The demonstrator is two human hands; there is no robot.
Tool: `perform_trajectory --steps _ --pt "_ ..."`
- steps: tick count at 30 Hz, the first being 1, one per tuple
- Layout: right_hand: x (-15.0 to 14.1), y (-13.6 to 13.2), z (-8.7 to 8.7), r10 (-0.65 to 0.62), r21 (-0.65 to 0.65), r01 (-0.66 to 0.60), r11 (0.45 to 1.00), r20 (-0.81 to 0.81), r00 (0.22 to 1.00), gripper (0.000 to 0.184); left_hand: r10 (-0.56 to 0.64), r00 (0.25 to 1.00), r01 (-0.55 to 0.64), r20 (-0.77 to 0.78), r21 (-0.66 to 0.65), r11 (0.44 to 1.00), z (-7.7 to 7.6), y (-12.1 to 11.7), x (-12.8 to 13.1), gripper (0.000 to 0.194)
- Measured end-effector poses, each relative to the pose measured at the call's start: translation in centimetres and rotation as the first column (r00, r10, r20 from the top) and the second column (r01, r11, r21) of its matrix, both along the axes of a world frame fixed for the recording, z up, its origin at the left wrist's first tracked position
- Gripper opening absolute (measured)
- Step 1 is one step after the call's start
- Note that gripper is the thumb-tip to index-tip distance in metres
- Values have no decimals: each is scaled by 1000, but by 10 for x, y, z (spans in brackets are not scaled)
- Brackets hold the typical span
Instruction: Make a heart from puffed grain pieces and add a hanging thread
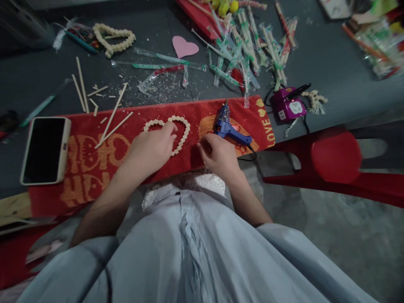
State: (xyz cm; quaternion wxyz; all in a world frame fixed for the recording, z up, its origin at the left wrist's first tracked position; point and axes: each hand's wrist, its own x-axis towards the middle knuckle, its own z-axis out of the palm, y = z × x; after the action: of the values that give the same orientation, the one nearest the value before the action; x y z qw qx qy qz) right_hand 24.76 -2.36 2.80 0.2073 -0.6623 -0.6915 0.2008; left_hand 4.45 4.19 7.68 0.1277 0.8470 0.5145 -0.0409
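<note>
On the red towel [202, 110] lies a heart-shaped outline [186, 128] built of small pale wooden pieces. Across its left half reaches my left hand [154, 145], the fingers drawn together at the inside of the outline; the palm covers its lower left side. My right hand [221, 155] is apart from the heart, to its right, with thumb and fingers curled together; whatever they may hold is too small to make out. Just above that hand rests a blue glue gun [229, 126], its nozzle pointing away from me.
Left on the towel are loose wooden sticks [112, 118] and a phone [46, 151]. Behind lie another wooden heart [113, 40], a pink paper heart [185, 47] and wrapped chopsticks [248, 40]. A purple power socket [288, 104] and a red stool [336, 155] are right.
</note>
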Motion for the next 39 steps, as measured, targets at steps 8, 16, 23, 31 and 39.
perform_trajectory --steps 8,16,23,31,39 --pt "-7 8 1 -56 56 55 997 17 998 14 -34 974 31 -226 -13 999 0 51 29 40" --pt "-21 40 10 -144 59 141 988 54 988 20 10 975 -6 -222 19 1000 5 46 30 41" --pt "-27 58 8 -118 95 116 989 20 993 15 65 983 -68 -173 -8 998 21 36 27 38" --pt "-19 63 8 -114 86 123 989 -109 988 13 15 983 -6 -182 52 999 21 30 23 39" --pt "-19 57 1 -187 86 217 972 -275 943 19 42 987 -36 -152 45 998 20 28 22 39"
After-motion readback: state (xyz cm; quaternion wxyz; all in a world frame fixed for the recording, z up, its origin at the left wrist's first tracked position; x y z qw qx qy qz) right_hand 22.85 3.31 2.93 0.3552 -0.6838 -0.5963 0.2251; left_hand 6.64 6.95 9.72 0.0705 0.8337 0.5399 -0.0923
